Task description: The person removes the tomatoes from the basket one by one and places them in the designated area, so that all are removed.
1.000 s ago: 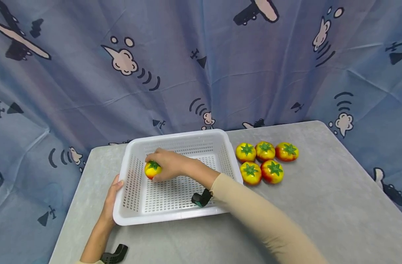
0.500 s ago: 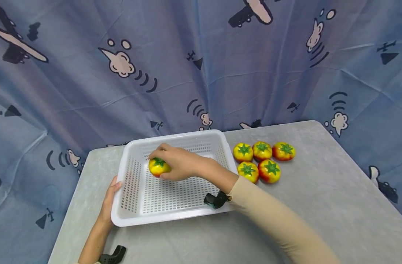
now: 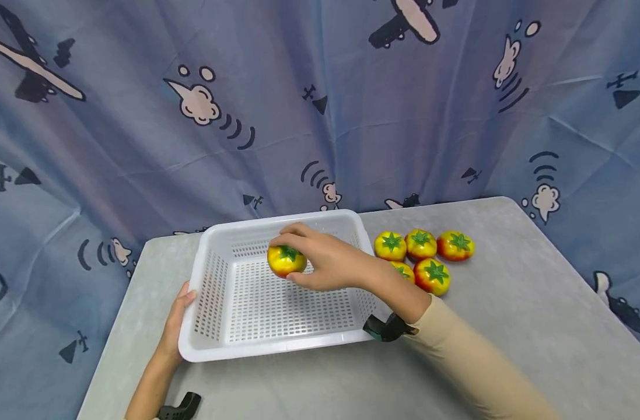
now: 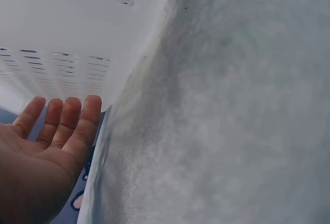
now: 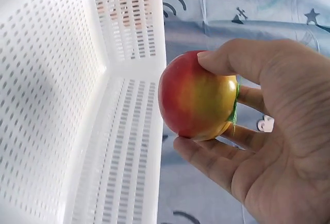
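Observation:
My right hand [image 3: 332, 262] pinches a yellow-red toy tomato [image 3: 285, 261] with a green star-shaped top, held above a white plastic basket [image 3: 277, 347]. In the right wrist view, the thumb is on one side of this tomato [image 5: 193, 97] and the curled fingers are on the other. No other tomato shows inside the basket. At the basket's left end, my left hand [image 3: 177, 318] holds the side, its thumb at the rim. The left wrist view has the fingers [image 4: 72, 121] of that hand fairly straight against the outer wall of the basket [image 4: 67, 69].
Several similar toy tomatoes [image 3: 420, 245] stand in a close group on the grey table [image 3: 509, 326], right of the basket; my right forearm partly covers one. A blue patterned curtain [image 3: 277, 116] hangs behind the table. Dark wrist devices [image 3: 388, 326] sit on both wrists.
My right hand has lifted the toy tomato from the left part of the basket and carried it to the right. The left hand stays at the basket's left end.

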### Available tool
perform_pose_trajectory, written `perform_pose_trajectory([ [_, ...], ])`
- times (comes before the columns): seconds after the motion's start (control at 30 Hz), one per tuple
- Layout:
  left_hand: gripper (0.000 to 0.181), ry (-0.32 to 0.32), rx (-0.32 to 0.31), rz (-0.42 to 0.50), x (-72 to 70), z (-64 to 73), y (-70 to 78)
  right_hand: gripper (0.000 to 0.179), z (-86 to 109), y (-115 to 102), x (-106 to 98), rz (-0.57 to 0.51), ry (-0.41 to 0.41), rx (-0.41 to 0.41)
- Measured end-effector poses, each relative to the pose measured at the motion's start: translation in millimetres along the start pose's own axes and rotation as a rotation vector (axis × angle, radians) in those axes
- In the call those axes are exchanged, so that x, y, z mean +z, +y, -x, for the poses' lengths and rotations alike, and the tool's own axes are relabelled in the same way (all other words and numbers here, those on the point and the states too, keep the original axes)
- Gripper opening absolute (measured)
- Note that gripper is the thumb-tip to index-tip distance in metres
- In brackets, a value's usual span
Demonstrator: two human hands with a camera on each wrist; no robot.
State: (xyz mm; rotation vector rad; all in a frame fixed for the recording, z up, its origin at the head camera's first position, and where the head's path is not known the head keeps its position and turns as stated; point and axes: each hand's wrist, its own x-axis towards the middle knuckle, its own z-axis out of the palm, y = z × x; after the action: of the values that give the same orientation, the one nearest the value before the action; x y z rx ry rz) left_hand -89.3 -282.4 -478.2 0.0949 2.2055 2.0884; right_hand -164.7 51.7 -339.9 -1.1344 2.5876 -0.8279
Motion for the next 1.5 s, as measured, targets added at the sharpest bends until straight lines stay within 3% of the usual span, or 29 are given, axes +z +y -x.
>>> perform_pose_trajectory([
  [0.5,0.067,-0.016,-0.003,0.0,0.5,-0.3,4.5,0.065,54.6,20.3,-13.0,-0.061,0.179,0.05],
  [0.93,0.063,-0.036,0.015,0.001,-1.5,-0.4,3.4,0.068,89.6,29.8,-16.8,-0.065,0.309,0.112],
  [1.2,0.064,-0.037,0.033,0.007,-2.1,3.2,5.1,0.07,109.1,43.7,-15.2,-0.022,0.342,0.178],
  [1.5,0.065,-0.044,0.001,-0.009,-2.2,0.5,3.1,0.067,132.1,57.1,-19.4,-0.009,0.374,0.22],
])
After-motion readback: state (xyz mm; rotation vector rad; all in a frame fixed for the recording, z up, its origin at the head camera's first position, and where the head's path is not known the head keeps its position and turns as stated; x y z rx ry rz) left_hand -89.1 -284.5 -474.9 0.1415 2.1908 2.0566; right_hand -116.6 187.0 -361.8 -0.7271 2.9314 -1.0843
